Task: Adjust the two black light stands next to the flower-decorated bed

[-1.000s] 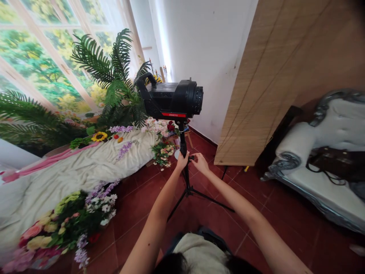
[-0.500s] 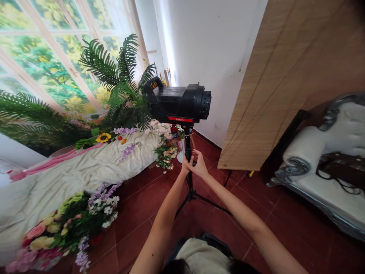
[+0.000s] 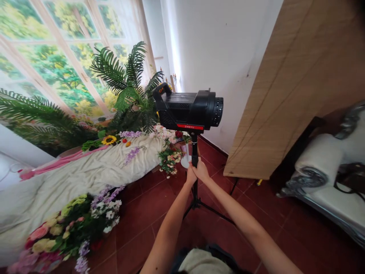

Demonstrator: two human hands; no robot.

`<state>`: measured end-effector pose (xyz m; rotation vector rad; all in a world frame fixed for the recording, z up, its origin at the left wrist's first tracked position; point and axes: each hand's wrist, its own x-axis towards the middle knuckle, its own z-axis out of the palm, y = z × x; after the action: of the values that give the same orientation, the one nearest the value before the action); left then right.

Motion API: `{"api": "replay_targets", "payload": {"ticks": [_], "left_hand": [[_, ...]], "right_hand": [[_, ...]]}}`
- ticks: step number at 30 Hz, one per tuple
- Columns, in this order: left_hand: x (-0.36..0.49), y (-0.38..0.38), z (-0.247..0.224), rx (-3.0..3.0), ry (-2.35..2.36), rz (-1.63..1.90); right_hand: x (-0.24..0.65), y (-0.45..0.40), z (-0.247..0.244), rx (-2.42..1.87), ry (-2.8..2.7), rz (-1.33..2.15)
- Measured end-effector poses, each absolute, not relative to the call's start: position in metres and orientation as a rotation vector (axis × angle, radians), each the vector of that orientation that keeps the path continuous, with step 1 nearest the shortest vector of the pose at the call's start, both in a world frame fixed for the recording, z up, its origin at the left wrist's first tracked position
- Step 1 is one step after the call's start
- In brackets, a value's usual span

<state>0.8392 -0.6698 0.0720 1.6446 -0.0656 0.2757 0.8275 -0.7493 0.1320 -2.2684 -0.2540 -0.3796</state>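
Observation:
A black studio light [image 3: 186,110] with a red label sits on top of a black light stand [image 3: 195,192], its perforated front facing right. My left hand [image 3: 191,175] is closed around the stand's pole, below the lamp. Against it, on the right side of the same pole, my right hand [image 3: 202,170] is closed too. Both hands touch each other just under a black joint [image 3: 194,160] on the pole. The fingertips are partly hidden behind the pole. The stand's legs spread on the red tiled floor.
Left of the stand runs a bench draped in cream cloth [image 3: 134,161], with a sunflower [image 3: 109,140] and flower bunches [image 3: 76,224]. Palm leaves [image 3: 125,80] rise behind. To the right hang a bamboo blind [image 3: 253,125] and a white sofa [image 3: 316,163] with a brown bag [image 3: 350,177].
My hands have closed more tightly round the pole, slightly lower below the joint; the fingers of my right hand were raised before. The whole view has shifted, placing the lamp farther right.

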Motion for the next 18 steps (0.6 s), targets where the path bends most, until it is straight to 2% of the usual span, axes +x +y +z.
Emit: {"api": "replay_targets", "payload": {"ticks": [9,18], "left_hand": [[0.832,-0.668,0.075,1.687,-0.185,0.378],[0.835,-0.678,0.097,1.664,0.028,0.281]], "right_hand": [[0.835,-0.749,0.158,-2.24,-0.304,-0.359],[0.845,-0.75,0.237,-2.077,-0.408,-0.474]]}}
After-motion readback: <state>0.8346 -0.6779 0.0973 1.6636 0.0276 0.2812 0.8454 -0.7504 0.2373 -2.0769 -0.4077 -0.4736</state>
